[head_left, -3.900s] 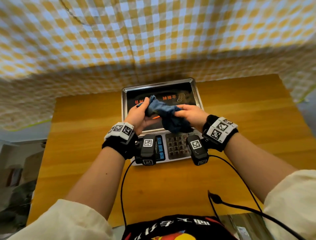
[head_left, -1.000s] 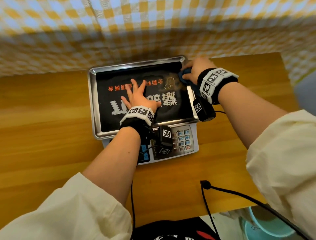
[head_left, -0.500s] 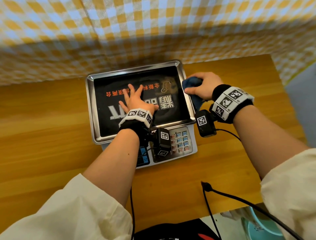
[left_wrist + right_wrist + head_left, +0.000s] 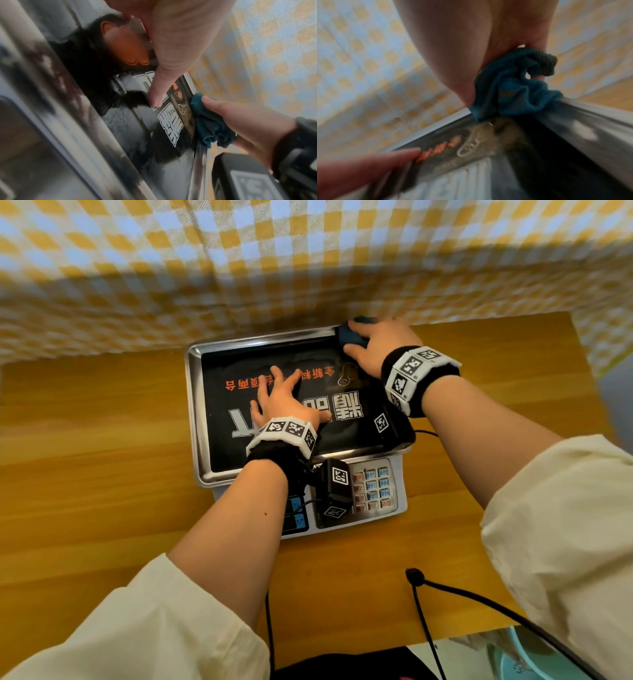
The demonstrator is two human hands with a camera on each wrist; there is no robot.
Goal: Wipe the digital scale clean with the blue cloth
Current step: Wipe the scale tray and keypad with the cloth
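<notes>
While right hand point(image 4: 378, 342) bunches blue cloth point(image 4: 351, 336) | glossy steel scale point(image 4: 197, 419) corner

Checked curtain point(image 4: 308, 268) crowds scale point(image 4: 198, 412) rear; wooden table point(image 4: 85, 474) open left, right, front.

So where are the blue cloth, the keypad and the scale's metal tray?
blue cloth point(image 4: 513, 92), right wrist view, bunched middle folds.
keypad point(image 4: 371, 489), head view, the button grid.
metal tray point(image 4: 195, 419), head view, its left rim.
</notes>
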